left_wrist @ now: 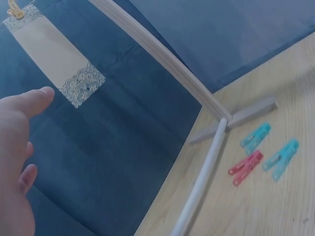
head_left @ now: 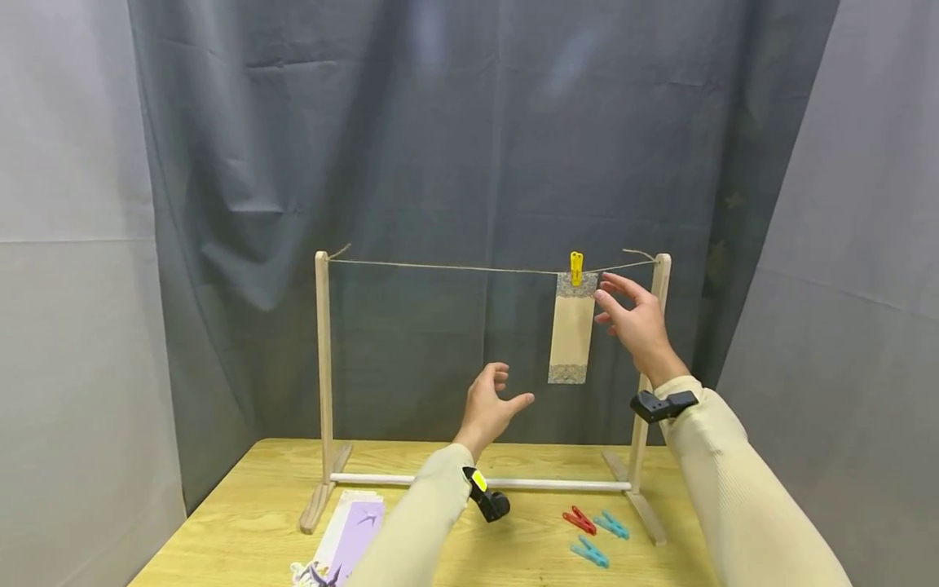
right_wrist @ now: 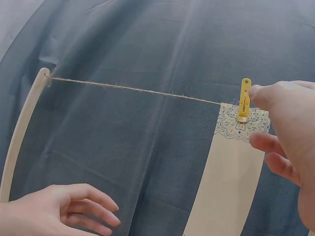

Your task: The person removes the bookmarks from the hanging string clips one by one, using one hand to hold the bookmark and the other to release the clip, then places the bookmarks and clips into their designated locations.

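Observation:
A cream paper strip (head_left: 572,330) with blue lace-patterned ends hangs from the string (head_left: 455,267), held by a yellow clothespin (head_left: 576,267). My right hand (head_left: 637,322) is beside the strip's upper right edge, fingers loosely bent with nothing between them. In the right wrist view its thumb shows close to the yellow clothespin (right_wrist: 244,101); whether they touch I cannot tell. Lower and to the left of the strip, my left hand (head_left: 490,409) is in the air, thumb spread from the fingers, holding nothing. The left wrist view shows that thumb near the strip's lower end (left_wrist: 81,83).
A wooden stand (head_left: 324,367) carries the string, with a white bar (head_left: 550,484) low across it. On the table (head_left: 242,505) lie a red clothespin (head_left: 579,520) and two blue clothespins (head_left: 612,524). Purple and white paper strips (head_left: 355,530) lie at the front left.

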Motion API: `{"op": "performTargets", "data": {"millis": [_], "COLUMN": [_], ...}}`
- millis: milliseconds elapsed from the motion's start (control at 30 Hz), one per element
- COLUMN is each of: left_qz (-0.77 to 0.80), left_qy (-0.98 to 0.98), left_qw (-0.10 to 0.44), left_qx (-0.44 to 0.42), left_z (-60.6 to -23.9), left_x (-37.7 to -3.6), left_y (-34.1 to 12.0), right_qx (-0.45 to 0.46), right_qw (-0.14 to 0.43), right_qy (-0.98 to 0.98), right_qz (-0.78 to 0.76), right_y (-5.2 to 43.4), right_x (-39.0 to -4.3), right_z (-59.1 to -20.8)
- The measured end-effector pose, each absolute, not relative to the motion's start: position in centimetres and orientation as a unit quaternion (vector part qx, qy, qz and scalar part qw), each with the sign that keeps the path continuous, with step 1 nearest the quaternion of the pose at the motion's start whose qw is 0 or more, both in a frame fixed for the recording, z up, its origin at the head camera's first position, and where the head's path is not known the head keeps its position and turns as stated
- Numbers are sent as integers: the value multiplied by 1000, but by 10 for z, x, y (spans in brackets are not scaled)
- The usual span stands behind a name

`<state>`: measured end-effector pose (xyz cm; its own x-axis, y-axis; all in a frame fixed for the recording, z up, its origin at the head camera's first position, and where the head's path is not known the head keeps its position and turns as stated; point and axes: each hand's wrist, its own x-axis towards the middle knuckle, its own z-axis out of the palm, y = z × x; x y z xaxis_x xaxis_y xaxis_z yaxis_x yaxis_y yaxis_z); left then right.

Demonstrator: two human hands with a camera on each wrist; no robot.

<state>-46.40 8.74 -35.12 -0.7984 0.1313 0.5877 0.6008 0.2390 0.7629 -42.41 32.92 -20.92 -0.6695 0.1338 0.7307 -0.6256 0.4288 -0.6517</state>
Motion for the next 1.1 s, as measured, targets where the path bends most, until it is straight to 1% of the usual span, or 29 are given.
{"op": "performTargets", "data": {"millis": [233,467,667,900,1100], "left_qz": [-586,-592,-595,-616,-622], "left_qy": [-749,-749,-756,-750,-746], "left_qw": [210,203,182,134,122], "left_qx": [-228,-216,-204,-201,-204], "left_z": [-344,-339,-341,-346,-347], "left_x": [-468,-473,-477,-474,-474], "left_y": [101,111,121,126,130], "right_qx": [164,178,184,183,177], "right_qw": [370,356,337,320,308], "right_qy": [-749,-744,-758,-774,-775], "right_qz": [525,537,528,514,522], "right_y": [327,316,306,296,290], "right_x": [-432,-439,-443,-446,-447], "right_z": [-203,-189,-179,-171,-170]}}
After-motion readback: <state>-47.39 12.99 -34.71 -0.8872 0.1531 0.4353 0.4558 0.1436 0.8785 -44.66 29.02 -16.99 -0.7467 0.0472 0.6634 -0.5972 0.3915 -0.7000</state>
